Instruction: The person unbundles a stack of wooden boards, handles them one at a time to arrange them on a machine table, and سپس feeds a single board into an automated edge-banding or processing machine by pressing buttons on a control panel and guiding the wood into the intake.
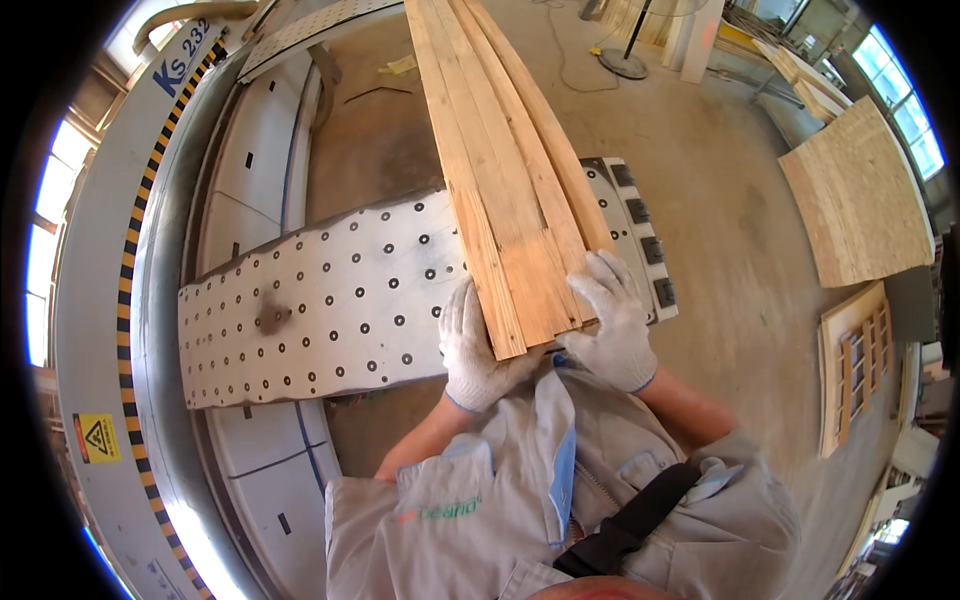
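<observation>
Several long wooden planks (510,210) lie side by side across a pale perforated table (340,280), running away from me, and their near ends stop just in front of my body. My left hand (474,350), in a white work glove, presses along their left edge at the near corner, its thumb side at the end of the wood. On the right, my right hand (612,325), gloved too, has its fingers over the top of the outer plank and its thumb at the end. Between them the hands hold the bundle from both sides. The planks' undersides are hidden.
At left stands a large grey machine (90,300) with a black-and-yellow striped edge. A second perforated table (310,30) lies at the far left. A sheet of board (860,195) and a wooden frame (855,365) stand at right. A round-based stand (624,63) is beyond.
</observation>
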Demonstrator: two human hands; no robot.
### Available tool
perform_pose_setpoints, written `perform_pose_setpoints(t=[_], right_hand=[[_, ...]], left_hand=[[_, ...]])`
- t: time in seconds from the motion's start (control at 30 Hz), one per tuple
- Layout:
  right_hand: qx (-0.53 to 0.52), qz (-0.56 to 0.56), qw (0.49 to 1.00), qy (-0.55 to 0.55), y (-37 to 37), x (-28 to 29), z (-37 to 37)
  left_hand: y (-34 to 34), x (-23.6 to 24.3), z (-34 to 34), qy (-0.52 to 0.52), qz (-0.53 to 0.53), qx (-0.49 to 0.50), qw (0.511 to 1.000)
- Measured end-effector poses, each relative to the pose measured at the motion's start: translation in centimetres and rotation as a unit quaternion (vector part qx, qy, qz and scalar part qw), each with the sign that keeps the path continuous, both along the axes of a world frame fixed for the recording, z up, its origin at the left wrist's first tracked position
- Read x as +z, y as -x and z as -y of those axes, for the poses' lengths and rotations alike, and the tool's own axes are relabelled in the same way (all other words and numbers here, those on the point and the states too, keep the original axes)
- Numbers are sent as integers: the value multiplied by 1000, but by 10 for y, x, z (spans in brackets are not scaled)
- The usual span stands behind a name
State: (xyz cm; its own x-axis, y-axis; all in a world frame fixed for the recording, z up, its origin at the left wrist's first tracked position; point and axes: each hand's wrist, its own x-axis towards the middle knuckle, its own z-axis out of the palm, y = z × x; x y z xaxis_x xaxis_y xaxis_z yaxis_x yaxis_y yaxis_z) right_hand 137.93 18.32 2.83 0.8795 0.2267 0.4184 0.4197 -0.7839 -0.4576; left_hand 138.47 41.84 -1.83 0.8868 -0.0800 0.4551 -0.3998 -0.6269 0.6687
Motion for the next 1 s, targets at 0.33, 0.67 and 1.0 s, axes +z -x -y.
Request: perform_pose_setpoints(t=[0.33, 0.67, 1.0], right_hand=[[12, -38, 990, -133, 6, -20, -38], [-21, -60, 995, -79, 9, -27, -42], [40, 60, 953, -295, -7, 111, -32]], left_hand=[[8, -10, -20, 305, -197, -77, 929], [16, -24, -28, 453, -212, -144, 854], [-5, 158, -20, 618, -155, -210, 742]])
